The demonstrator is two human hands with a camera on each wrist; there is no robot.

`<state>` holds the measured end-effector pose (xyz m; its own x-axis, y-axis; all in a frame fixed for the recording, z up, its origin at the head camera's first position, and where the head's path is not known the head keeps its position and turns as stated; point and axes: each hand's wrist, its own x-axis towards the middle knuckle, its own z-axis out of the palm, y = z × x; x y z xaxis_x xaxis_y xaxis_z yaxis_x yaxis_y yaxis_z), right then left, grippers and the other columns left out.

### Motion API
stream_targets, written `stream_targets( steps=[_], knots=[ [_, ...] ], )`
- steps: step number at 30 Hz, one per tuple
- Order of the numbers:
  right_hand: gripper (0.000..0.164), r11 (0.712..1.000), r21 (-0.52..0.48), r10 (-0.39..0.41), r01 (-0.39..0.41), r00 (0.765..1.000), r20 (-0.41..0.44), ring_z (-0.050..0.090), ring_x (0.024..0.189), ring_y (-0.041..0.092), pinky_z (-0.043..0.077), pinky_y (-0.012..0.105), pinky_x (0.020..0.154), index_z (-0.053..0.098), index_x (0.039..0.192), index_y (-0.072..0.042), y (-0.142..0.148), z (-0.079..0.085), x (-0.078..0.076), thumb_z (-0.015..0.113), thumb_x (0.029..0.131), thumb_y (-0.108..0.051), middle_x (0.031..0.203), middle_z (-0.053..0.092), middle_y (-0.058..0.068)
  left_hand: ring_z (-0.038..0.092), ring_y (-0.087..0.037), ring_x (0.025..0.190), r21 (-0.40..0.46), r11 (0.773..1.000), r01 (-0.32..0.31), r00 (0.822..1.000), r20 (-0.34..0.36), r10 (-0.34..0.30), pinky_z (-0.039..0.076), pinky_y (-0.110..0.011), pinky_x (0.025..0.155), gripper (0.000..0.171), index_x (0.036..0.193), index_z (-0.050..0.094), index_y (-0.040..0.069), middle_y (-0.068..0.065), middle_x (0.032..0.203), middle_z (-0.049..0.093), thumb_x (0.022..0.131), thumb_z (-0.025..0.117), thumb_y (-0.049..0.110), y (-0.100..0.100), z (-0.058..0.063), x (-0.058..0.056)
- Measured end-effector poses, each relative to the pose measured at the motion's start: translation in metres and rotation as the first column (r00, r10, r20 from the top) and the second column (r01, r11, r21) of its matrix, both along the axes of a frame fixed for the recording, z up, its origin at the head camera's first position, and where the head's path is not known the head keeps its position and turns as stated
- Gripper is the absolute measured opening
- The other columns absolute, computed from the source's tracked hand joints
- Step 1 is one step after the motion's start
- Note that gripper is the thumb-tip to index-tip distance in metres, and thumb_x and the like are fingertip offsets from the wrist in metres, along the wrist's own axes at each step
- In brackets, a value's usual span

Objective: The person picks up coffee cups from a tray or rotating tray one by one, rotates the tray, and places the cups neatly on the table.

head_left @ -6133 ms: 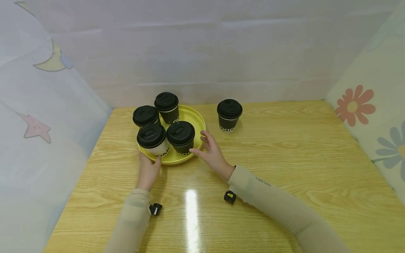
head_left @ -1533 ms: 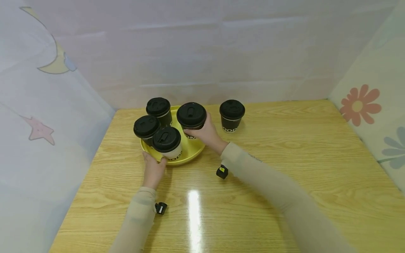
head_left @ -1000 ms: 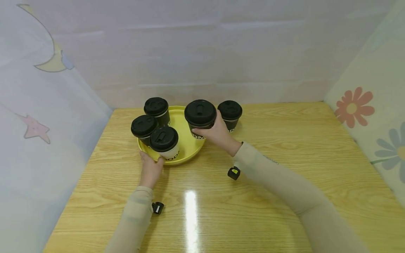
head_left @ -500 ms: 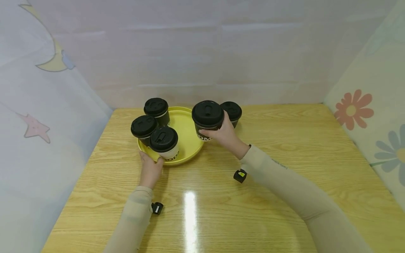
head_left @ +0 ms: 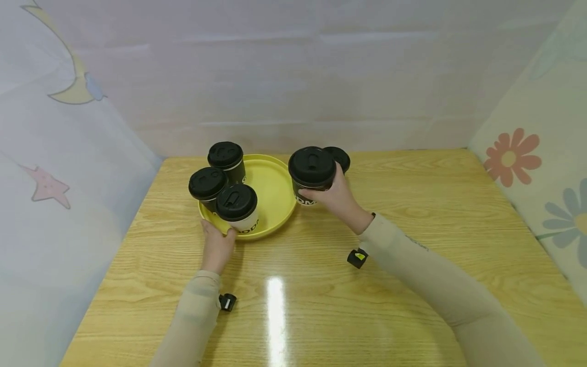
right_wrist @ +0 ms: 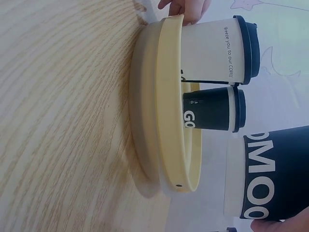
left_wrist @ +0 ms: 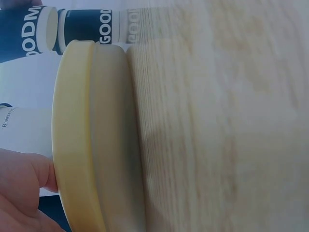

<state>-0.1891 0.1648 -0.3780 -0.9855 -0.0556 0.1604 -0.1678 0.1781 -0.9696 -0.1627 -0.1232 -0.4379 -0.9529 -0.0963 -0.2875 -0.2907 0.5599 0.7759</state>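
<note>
My right hand (head_left: 340,199) grips a black paper coffee cup (head_left: 302,194) with a black lid, upright and raised just past the right side of a round yellow tray (head_left: 274,204). In the right wrist view the cup's white base (right_wrist: 235,176) is clear of the table. My left hand (head_left: 217,247) holds the tray's near-left rim, thumb at the edge. Three lidded cups stand grouped on the tray's left half: a white cup (head_left: 244,222) in front, a dark cup (head_left: 208,186) at the left and a black cup (head_left: 235,172) at the back.
Another black-lidded cup (head_left: 341,158) stands on the wooden table (head_left: 412,204) right of the tray, partly hidden behind the held cup. Pale patterned sheets (head_left: 293,86) enclose the table at the back and sides. Small black wrist cameras (head_left: 357,258) hang beneath both sleeves.
Since the first frame, my right hand has taken the front-right cup and lifted it off the tray. Lately it carries it rightward, past the rim. My left hand stays at the rim.
</note>
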Motion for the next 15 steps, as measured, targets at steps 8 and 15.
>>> stream_targets(
  steps=[8,15],
  knots=[
    [0.093,1.000,0.006,0.010,-0.010,1.000,-0.006,0.033,0.136,0.028,0.025,0.049,0.112,0.020,0.150,-0.005,0.009,-0.001,0.002,0.080,0.079,-0.007,0.151,0.025,0.016,-0.006,-0.038,0.145,0.001,1.000,0.005,1.000,0.001,-0.005,0.006,-0.046,0.117,0.089,0.142,-0.030,-0.008,-0.030,0.153,-0.024,0.096,0.041,0.022,0.000,-0.001,-0.001],
    [0.092,1.000,0.010,0.020,-0.020,1.000,0.019,0.034,0.136,0.027,0.025,0.050,0.111,0.019,0.151,-0.007,0.017,-0.003,0.004,0.079,0.081,-0.009,0.150,0.028,0.013,-0.010,-0.036,0.144,0.003,1.000,0.004,1.000,-0.004,-0.004,0.004,-0.045,0.117,0.089,0.142,-0.030,-0.008,-0.029,0.152,-0.026,0.097,0.041,0.021,0.000,-0.003,-0.002]
  ],
)
